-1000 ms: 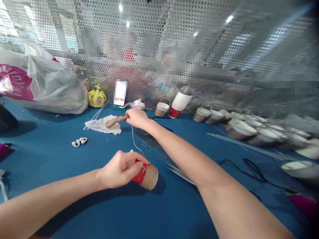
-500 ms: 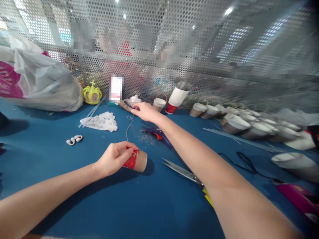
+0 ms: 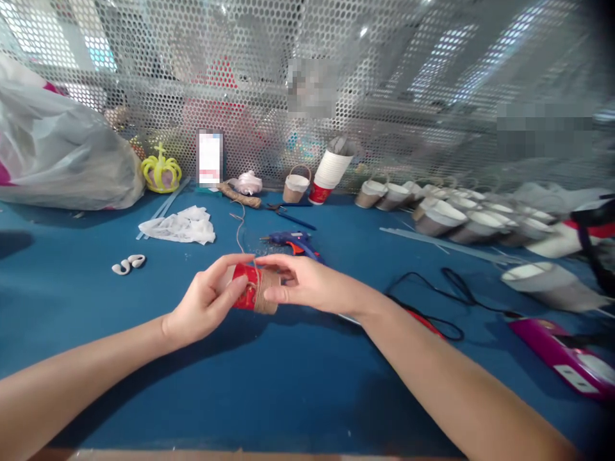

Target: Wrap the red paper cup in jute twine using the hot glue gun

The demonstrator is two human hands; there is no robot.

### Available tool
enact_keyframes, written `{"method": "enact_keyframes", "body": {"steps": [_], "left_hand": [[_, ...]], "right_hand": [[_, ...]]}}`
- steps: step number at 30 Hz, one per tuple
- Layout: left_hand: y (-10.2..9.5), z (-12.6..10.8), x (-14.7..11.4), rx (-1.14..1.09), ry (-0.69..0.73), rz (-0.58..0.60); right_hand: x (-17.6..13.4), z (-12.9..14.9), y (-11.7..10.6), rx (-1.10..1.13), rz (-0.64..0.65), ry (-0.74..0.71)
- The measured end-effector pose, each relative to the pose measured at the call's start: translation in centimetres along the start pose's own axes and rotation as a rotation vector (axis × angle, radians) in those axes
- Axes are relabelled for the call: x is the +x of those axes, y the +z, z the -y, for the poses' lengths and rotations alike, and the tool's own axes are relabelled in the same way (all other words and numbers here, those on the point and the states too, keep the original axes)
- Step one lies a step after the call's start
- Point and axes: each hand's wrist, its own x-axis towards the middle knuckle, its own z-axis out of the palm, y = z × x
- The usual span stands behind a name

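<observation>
A red paper cup (image 3: 246, 301), partly wound with brown twine (image 3: 269, 301), lies on its side between my hands. My left hand (image 3: 206, 298) is closed round its red end, the thumb pressed on the side. Fingers and thumb of my right hand (image 3: 302, 285) close on the twine-wrapped end. A loose strand runs from the cup back to a bundle of twine (image 3: 243, 195) at the rear. Just behind my right hand rests a blue hot glue gun (image 3: 291, 240). Scissors show only as a sliver of blade below my right wrist.
Several twine-wrapped cups (image 3: 439, 218) line the right side, near a purple power strip (image 3: 560, 352) and black cable. Pliers (image 3: 291, 218), stacked white cups (image 3: 333, 168), a small basket (image 3: 296, 186), a phone (image 3: 210, 160), white earbuds (image 3: 129, 264) and a plastic bag (image 3: 62, 147) also lie about.
My right hand has come back from the twine bundle and now grips the cup. My left hand still holds the cup. The whole view has shifted slightly.
</observation>
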Motion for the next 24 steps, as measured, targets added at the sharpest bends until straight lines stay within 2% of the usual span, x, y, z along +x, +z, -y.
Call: {"method": "enact_keyframes", "body": {"steps": [4, 7, 8, 11, 13, 15, 16, 17, 20, 24], "left_hand": [[-0.5, -0.3, 0.6, -0.097, -0.031, 0.133], [-0.8, -0.7, 0.9, -0.045, -0.023, 0.270], [-0.9, -0.8, 0.9, -0.006, -0.021, 0.280], [-0.8, -0.7, 0.8, 0.078, -0.043, 0.219], [-0.6, -0.5, 0.8, 0.092, -0.082, 0.184], [-0.5, -0.4, 0.8, 0.102, -0.115, 0.182], [-0.5, -0.3, 0.8, 0.113, -0.122, 0.182], [-0.5, -0.3, 0.8, 0.127, -0.123, 0.180], [-0.6, -0.2, 0.9, 0.178, -0.116, 0.160], [-0.7, -0.1, 1.0, 0.214, -0.117, 0.140]], "right_hand": [[-1.3, -0.3, 0.8, -0.177, -0.159, 0.003], [-1.8, -0.3, 1.4, -0.283, -0.190, -0.038], [-1.8, -0.4, 1.6, -0.299, -0.185, -0.055], [-1.6, -0.7, 1.5, -0.277, -0.148, -0.076], [-1.1, -1.1, 0.7, -0.273, -0.183, -0.043], [-0.4, -1.8, -0.8, -0.408, -0.344, 0.070], [0.0, -2.2, -1.6, -0.544, -0.468, 0.159], [0.4, -2.8, -2.5, -0.697, -0.534, 0.261], [1.6, -5.0, -4.4, -0.755, -0.513, 0.372], [3.1, -7.2, -4.8, -0.692, -0.497, 0.432]]}}
